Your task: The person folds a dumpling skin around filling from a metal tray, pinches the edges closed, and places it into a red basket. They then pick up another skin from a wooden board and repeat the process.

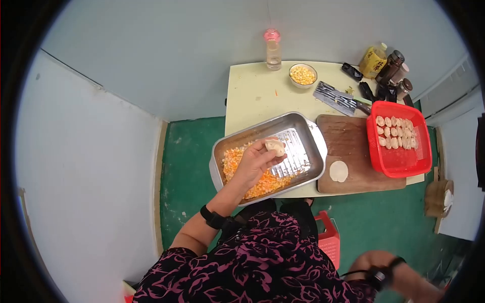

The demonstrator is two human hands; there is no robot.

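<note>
My left hand (257, 162) holds a folded dumpling (275, 147) between thumb and fingers, above the metal tray (320, 146). Chopped orange and pale filling (268, 184) lies in the tray's left and lower part. My right hand (429, 293) is low at the right, away from the table, blurred and partly cut off, so its fingers cannot be made out. A round dough wrapper (338, 171) lies flat on the wooden board (353, 146), right of the tray. Rows of dumplings (395, 132) sit in the red basket (401, 166).
A cleaver (335, 98) lies behind the board. Farther back stand a bowl of corn (302, 75), a pink-capped bottle (273, 53), a yellow bottle (373, 61) and dark jars (390, 68). A red stool (329, 242) is below the table's front edge.
</note>
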